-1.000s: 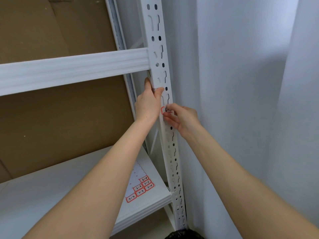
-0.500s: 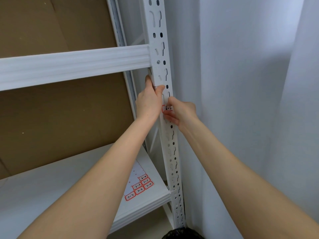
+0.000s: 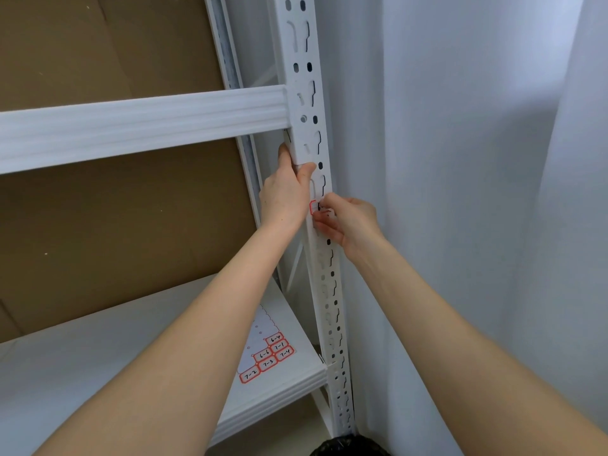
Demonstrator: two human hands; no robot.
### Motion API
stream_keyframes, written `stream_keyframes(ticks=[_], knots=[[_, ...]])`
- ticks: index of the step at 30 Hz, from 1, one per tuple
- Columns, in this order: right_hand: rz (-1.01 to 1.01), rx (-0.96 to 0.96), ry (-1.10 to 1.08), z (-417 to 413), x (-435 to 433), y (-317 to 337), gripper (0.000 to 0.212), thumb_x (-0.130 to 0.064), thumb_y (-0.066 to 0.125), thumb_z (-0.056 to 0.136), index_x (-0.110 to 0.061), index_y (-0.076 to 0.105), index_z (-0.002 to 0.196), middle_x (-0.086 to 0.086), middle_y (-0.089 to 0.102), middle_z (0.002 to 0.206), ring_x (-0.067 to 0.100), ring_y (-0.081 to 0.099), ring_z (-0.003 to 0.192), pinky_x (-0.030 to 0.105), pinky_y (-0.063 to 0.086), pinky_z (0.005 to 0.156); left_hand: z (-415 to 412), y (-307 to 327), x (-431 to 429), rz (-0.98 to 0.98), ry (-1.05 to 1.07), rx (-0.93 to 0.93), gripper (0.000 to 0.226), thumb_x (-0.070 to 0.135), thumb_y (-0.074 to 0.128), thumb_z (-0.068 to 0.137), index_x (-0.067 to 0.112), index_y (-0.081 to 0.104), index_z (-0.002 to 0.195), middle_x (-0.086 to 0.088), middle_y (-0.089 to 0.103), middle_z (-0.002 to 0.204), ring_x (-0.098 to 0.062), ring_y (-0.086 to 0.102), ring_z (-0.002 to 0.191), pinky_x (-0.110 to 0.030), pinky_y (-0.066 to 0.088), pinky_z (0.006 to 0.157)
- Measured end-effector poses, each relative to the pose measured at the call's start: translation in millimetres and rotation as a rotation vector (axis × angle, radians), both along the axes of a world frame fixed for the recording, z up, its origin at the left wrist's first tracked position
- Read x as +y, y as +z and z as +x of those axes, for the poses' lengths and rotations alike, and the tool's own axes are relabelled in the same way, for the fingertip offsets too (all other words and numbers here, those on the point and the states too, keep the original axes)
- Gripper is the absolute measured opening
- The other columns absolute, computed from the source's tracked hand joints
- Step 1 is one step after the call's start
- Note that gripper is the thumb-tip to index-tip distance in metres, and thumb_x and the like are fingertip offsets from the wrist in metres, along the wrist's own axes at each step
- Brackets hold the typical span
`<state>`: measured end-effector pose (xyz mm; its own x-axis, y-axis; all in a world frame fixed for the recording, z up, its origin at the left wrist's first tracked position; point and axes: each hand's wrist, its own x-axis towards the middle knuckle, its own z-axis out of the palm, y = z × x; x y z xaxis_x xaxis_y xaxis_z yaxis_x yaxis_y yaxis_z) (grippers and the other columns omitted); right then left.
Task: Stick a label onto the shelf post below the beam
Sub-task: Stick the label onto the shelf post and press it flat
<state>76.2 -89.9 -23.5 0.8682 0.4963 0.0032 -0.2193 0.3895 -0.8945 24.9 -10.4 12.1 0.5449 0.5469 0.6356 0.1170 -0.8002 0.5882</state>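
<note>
A white perforated shelf post (image 3: 331, 291) runs up the middle, with a white ribbed beam (image 3: 141, 123) joined to it from the left. Below the beam, a small red-bordered label (image 3: 315, 206) lies against the post's front face. My right hand (image 3: 348, 222) has its fingertips on the label's right part and hides most of it. My left hand (image 3: 286, 192) is wrapped around the post's left edge just above the label, thumb on the front face.
A label sheet (image 3: 268, 352) with several red-bordered labels lies on the white lower shelf (image 3: 98, 373). Brown cardboard (image 3: 98, 225) backs the rack. A white curtain (image 3: 477, 192) hangs right of the post. A dark object (image 3: 348, 447) sits at the post's foot.
Both hands stay where they were on the post; my right fingers have shifted slightly over the label. The view has drifted a little.
</note>
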Motion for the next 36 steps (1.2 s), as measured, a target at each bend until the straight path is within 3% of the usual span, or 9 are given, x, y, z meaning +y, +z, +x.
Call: stream_keyframes(ticks=[3,8,15,19,23,27,36], knots=[[-0.057,-0.008,-0.037,0.8,4.3,4.6,0.005,-0.006,0.060,0.080,-0.007,0.055,0.079,0.011,0.068,0.073,0.017,0.064,0.058,0.026,0.058,0.062,1.2,0.0,0.8,-0.009,0.012,0.000,0.048,0.034,0.040,0.100,0.018,0.032,0.145,-0.005,0.057,0.132,-0.028,0.055,0.118,-0.035,0.043,0.093],[-0.090,-0.014,-0.047,3.8,6.0,7.1,0.006,-0.007,0.060,0.079,-0.006,0.055,0.081,0.011,0.068,0.073,0.019,0.065,0.060,0.026,0.057,0.060,2.9,-1.4,0.5,-0.031,0.006,-0.013,0.048,0.034,0.040,0.100,0.019,0.032,0.144,-0.006,0.057,0.132,-0.030,0.054,0.118,-0.037,0.043,0.095],[-0.081,-0.021,-0.048,1.2,3.3,9.3,0.011,-0.005,0.057,0.081,-0.006,0.053,0.070,0.011,0.067,0.071,0.019,0.064,0.062,0.026,0.058,0.060,2.5,-0.7,0.1,-0.022,0.020,-0.005,0.047,0.033,0.040,0.100,0.018,0.033,0.143,-0.005,0.058,0.131,-0.030,0.054,0.117,-0.036,0.043,0.093],[-0.081,-0.019,-0.042,-0.1,1.9,9.9,0.010,-0.003,0.057,0.082,-0.007,0.052,0.073,0.010,0.066,0.072,0.020,0.065,0.064,0.028,0.058,0.064,2.8,-1.7,1.0,-0.029,0.011,-0.006,0.046,0.034,0.040,0.100,0.018,0.034,0.143,-0.004,0.058,0.131,-0.029,0.055,0.118,-0.036,0.043,0.093],[0.024,0.030,0.042,-0.8,-4.6,-2.3,0.012,0.006,0.055,0.084,-0.004,0.057,0.090,0.011,0.066,0.074,0.016,0.066,0.063,0.025,0.059,0.064,2.0,-1.5,1.5,-0.023,0.008,0.010,0.047,0.034,0.040,0.099,0.018,0.033,0.144,-0.005,0.059,0.129,-0.029,0.056,0.115,-0.036,0.043,0.091],[0.031,-0.003,0.046,0.0,-5.1,-2.7,0.024,0.000,0.069,0.078,0.000,0.060,0.100,0.010,0.068,0.077,0.017,0.068,0.066,0.027,0.059,0.067,0.4,0.6,0.6,-0.031,-0.006,0.000,0.047,0.033,0.040,0.100,0.019,0.032,0.144,-0.004,0.058,0.130,-0.029,0.055,0.116,-0.035,0.043,0.092],[-0.130,-0.143,-0.083,2.8,4.0,0.1,0.013,-0.006,0.066,0.072,-0.006,0.059,0.084,0.012,0.069,0.074,0.021,0.067,0.061,0.032,0.060,0.066,1.4,-0.3,-0.3,-0.032,-0.004,-0.007,0.046,0.033,0.040,0.100,0.018,0.033,0.143,-0.005,0.057,0.132,-0.027,0.054,0.118,-0.033,0.042,0.091]])
